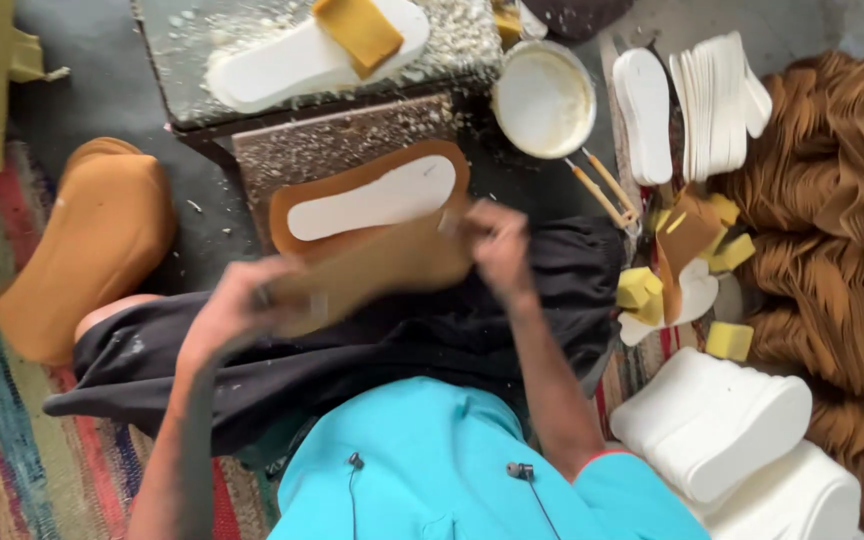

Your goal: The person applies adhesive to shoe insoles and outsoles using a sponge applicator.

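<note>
I hold a tan, sole-shaped piece of material (pixel 372 268) over my lap, stretched between both hands. My left hand (pixel 237 305) grips its near left end and my right hand (pixel 497 245) pinches its far right end; both are motion-blurred. Just beyond it, on a speckled board (pixel 292 155), lies a brown sole-shaped piece with a white insole (pixel 372 200) on top. Farther off, a white insole (pixel 282 65) with a yellow sponge block (pixel 357 30) rests on a crumb-covered work block.
A white bowl of glue (pixel 544 98) with brush sticks (pixel 602 185) stands at centre right. Stacked white insoles (pixel 717 100), yellow sponge blocks (pixel 642 290), white foam stacks (pixel 712 425) and brown cut pieces (pixel 842 150) fill the right. A tan stack (pixel 92 245) lies left on a striped mat.
</note>
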